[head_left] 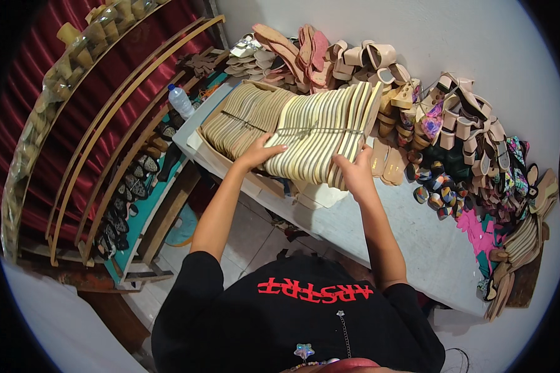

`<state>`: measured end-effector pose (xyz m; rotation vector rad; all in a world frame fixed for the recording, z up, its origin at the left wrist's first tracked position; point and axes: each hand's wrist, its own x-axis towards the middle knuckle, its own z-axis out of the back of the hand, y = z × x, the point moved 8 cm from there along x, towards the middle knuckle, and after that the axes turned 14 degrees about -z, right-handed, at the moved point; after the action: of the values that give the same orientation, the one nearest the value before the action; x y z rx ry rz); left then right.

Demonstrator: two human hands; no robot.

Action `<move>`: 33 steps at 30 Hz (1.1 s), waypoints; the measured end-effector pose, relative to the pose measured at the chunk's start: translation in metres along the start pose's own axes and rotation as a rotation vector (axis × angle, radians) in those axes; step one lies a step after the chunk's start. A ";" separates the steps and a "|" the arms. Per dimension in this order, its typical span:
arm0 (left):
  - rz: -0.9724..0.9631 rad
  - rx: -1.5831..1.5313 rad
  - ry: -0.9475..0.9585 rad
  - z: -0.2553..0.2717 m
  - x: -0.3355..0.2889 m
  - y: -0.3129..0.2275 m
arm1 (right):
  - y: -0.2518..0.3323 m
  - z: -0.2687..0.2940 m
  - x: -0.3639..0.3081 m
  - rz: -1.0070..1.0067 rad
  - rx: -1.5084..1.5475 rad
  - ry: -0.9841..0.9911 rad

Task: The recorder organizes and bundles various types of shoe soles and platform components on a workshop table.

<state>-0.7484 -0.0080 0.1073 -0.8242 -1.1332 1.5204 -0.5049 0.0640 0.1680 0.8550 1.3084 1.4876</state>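
A thick bundle of shoe insoles [320,112], packed upright side by side with cream and tan edges, is bound by a dark cord [305,131]. My left hand [259,153] grips its left end near the lower edge, thumb across the front and some fingers hidden between insoles. At the right end, my right hand [358,173] closes on the last insoles, thumb in front and fingers partly behind. Directly left of this bundle, a second tied row of tan insoles [236,118] stands in a shallow cardboard box [214,146].
The box rests on a pale table [404,230]. Sandals [473,127], insole pieces [392,163] and colourful heels [442,189] crowd its far and right sides. A water bottle [180,102] stands at the left, beside a rack of shoes [137,180].
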 end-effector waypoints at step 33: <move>-0.052 0.153 -0.188 0.185 0.004 -0.011 | -0.001 -0.170 0.008 -0.042 0.430 0.282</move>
<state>-0.9152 -0.0488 0.1780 -0.5533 -1.1480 1.6441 -0.6655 0.0169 0.1345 0.9001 1.8897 1.3475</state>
